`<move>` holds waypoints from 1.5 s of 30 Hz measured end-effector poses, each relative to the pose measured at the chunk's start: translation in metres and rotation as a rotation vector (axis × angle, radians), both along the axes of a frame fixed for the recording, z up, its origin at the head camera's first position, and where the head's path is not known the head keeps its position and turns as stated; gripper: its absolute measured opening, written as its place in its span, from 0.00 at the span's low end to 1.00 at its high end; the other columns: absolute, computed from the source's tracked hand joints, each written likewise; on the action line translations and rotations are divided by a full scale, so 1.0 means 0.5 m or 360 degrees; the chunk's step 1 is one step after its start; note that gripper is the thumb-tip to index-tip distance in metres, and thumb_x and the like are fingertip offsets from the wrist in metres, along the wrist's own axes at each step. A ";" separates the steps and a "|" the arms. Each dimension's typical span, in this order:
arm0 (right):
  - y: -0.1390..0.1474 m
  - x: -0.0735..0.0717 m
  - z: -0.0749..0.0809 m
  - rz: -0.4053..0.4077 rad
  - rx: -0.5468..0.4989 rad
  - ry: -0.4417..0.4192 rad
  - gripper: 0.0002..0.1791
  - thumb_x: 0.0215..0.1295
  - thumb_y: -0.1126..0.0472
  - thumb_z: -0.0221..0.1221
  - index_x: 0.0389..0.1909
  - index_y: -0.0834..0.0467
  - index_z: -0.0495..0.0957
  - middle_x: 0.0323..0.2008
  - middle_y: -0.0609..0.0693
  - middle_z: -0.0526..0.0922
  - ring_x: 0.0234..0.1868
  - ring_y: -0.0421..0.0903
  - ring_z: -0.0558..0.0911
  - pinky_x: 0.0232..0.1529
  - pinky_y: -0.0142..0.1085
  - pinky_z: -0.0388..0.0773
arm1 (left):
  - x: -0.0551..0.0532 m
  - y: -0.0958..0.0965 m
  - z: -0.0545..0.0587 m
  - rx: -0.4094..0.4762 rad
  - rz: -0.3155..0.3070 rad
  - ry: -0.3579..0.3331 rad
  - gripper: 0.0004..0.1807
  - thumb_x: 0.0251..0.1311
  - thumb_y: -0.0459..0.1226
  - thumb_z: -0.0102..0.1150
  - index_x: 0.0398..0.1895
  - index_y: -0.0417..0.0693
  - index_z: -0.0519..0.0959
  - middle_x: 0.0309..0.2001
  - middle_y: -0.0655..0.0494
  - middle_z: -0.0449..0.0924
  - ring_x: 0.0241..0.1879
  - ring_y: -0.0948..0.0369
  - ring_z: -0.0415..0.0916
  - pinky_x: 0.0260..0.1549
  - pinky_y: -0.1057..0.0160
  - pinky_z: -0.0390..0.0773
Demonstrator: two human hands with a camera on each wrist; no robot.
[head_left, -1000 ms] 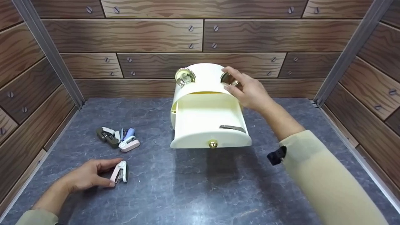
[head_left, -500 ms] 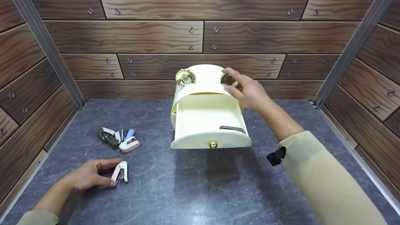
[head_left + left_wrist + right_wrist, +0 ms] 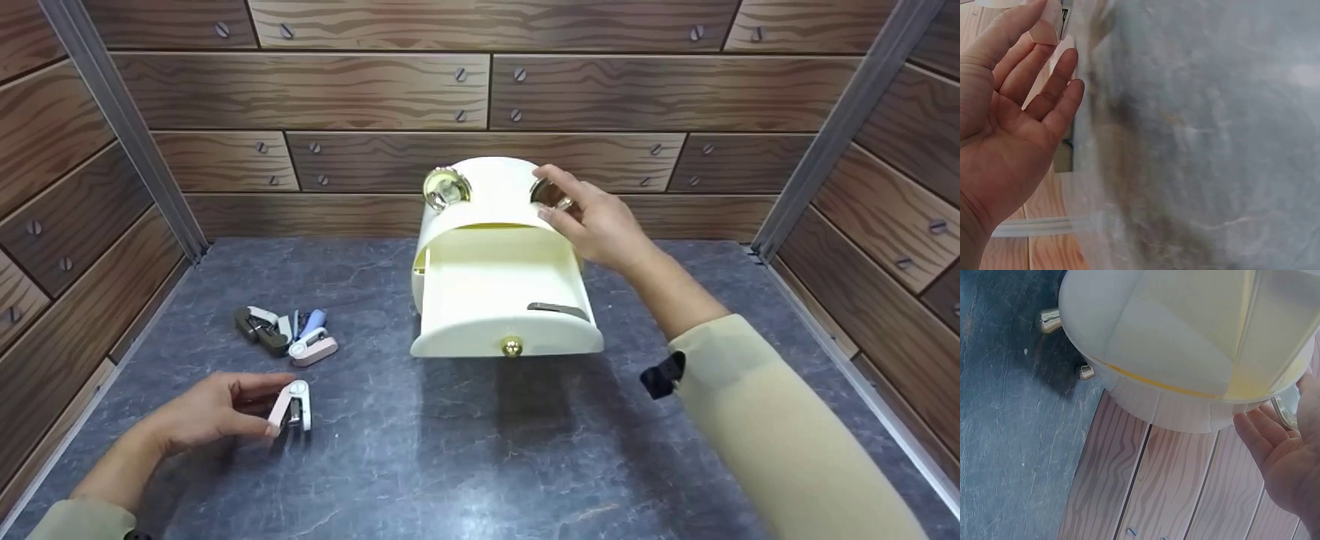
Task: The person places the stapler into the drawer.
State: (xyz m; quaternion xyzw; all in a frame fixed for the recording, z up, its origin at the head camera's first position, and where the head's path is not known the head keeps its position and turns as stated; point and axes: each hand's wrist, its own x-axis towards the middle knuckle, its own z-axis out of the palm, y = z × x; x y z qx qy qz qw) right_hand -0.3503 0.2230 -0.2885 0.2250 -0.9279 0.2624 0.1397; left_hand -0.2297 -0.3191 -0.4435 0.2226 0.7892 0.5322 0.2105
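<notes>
My left hand (image 3: 202, 414) pinches a small pink and white stapler (image 3: 291, 405) between thumb and fingers, just above the table, with a shadow under it. In the left wrist view the stapler's pink end (image 3: 1045, 28) shows at the top. A cream rounded box (image 3: 491, 180) stands at the back with its front drawer (image 3: 454, 341) pulled out. Inside the drawer lies a dark grey flat thing (image 3: 556, 308), partly hidden by the front. My right hand (image 3: 600, 225) grips the box's right side around a gold dome (image 3: 547, 192).
Several mini staplers lie in a cluster at left: a dark green and white one (image 3: 262, 330), a blue one (image 3: 311, 322) and a pink and white one (image 3: 313, 347). A second gold dome (image 3: 446, 189) is on the box's left. Wood-patterned walls (image 3: 375, 90) enclose the table.
My left hand has lifted the stapler slightly off the table and tilted it. The right hand keeps its place on the box, and the drawer has not moved.
</notes>
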 end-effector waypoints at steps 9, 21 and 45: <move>-0.001 -0.001 -0.001 -0.0013 0.0013 -0.0004 0.29 0.83 0.45 0.55 0.80 0.37 0.64 0.57 0.56 0.82 0.47 0.54 0.83 0.51 0.55 0.77 | 0.004 0.025 0.075 -0.0002 0.0036 0.0074 0.42 0.60 0.30 0.76 0.76 0.29 0.68 0.71 0.30 0.70 0.62 0.69 0.78 0.61 0.68 0.77; 0.002 -0.002 -0.001 -0.0019 0.0015 -0.0008 0.29 0.82 0.44 0.55 0.80 0.38 0.63 0.58 0.58 0.81 0.51 0.56 0.83 0.56 0.58 0.75 | 0.001 0.073 0.189 0.0043 0.0023 0.0200 0.40 0.60 0.30 0.76 0.76 0.33 0.70 0.67 0.36 0.78 0.63 0.58 0.80 0.55 0.63 0.83; 0.002 -0.004 -0.003 -0.0016 0.0009 -0.0006 0.30 0.82 0.45 0.55 0.80 0.38 0.63 0.57 0.57 0.81 0.49 0.56 0.84 0.54 0.57 0.75 | -0.062 0.265 0.348 0.0009 -0.0074 0.0402 0.39 0.58 0.32 0.80 0.74 0.42 0.75 0.64 0.49 0.83 0.65 0.54 0.80 0.59 0.60 0.82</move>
